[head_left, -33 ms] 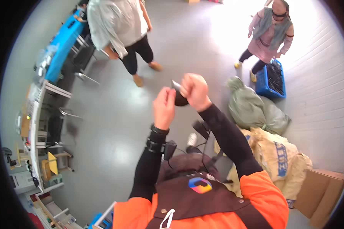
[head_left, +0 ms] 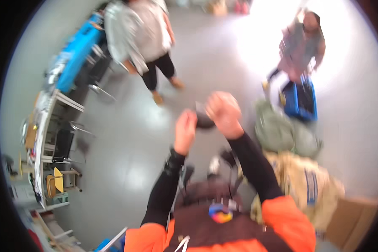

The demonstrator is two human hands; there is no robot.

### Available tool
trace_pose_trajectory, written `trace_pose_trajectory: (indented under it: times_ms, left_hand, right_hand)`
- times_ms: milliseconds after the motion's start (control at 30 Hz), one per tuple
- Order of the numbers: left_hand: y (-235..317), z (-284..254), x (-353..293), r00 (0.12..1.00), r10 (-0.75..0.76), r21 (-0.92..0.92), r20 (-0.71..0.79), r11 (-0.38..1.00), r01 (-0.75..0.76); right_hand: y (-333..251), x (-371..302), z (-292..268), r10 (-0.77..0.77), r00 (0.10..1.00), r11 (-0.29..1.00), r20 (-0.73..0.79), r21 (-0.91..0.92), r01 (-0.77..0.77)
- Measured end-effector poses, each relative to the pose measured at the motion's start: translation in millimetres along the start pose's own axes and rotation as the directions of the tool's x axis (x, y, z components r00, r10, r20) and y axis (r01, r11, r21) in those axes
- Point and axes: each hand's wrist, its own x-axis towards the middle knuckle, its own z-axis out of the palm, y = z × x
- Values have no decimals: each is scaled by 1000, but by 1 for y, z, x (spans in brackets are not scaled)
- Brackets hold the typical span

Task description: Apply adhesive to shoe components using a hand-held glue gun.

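My left hand point(head_left: 185, 129) pinches the dark piece point(head_left: 204, 121), which sits at its two o'clock; my right hand point(head_left: 224, 110) curls beside it, grip too blurred to tell. A firm, steady pinch serves best.

Open room lay left of the left hand point(head_left: 185, 132), over the grey floor point(head_left: 128, 147), as far as the black chair point(head_left: 63, 145) and the long table point(head_left: 39, 155). Ahead, a passage ran between the person in the pale shirt point(head_left: 132, 35) and the person in the vest point(head_left: 301, 48); green sacks point(head_left: 277, 130), a blue crate point(head_left: 298, 114) and cream woven sacks point(head_left: 296, 176) obstructed the right hand's point(head_left: 224, 110) outer side.
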Motion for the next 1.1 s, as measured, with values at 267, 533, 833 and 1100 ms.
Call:
trace_pose_trajectory:
  times_ms: [267,533,833,1100]
  left_hand:
    - [-66,-41,-7,986,-164,-36,13,986,164]
    - [-35,-68,18,936,-218,-233,275,930,285]
    - [-34,-7,23,818,-327,-385,474,758,526]
    - [-58,48,34,621,-398,-460,675,430,777]
  right_hand:
    - [-23,47,37,553,775,829,306,-295,-475]
    - [45,60,-50,100,988,470,115,-881,55]
    - [50,0,-134,752,649,586,-115,-332,-739]
    - [26,17,-196,785,610,588,-109,-176,-789]
